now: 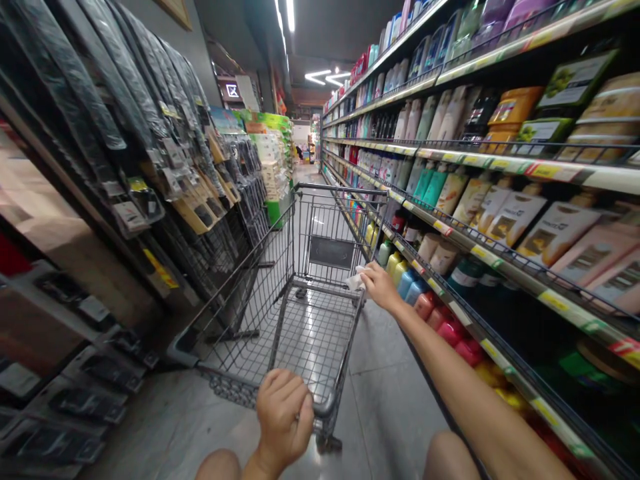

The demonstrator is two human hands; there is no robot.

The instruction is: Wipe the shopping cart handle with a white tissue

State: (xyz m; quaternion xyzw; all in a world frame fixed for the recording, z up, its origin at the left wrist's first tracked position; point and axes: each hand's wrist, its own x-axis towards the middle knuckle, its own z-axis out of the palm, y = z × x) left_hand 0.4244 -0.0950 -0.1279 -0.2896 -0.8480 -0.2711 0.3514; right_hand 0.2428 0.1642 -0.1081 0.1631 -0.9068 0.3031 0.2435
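A grey wire shopping cart (320, 333) stands on the aisle floor in front of me, its basket holding nothing. My left hand (285, 417) is closed in a fist at the cart's near rim, knuckles up; its fingers hide the part of the rim they grip. Stretched forward, my right hand (380, 285) pinches a crumpled white tissue (356, 280) against the cart's right side. The tissue is partly covered by the fingers. A dark panel (331, 252) is fixed to the cart's far end.
Shelves (530, 167) of bottles and tubs run close along the right. On the left hang packaged dark goods (145, 127) in plastic. Green and white stacked boxes (273, 160) stand farther down the aisle. Tiled floor (385, 407) shows beside the cart.
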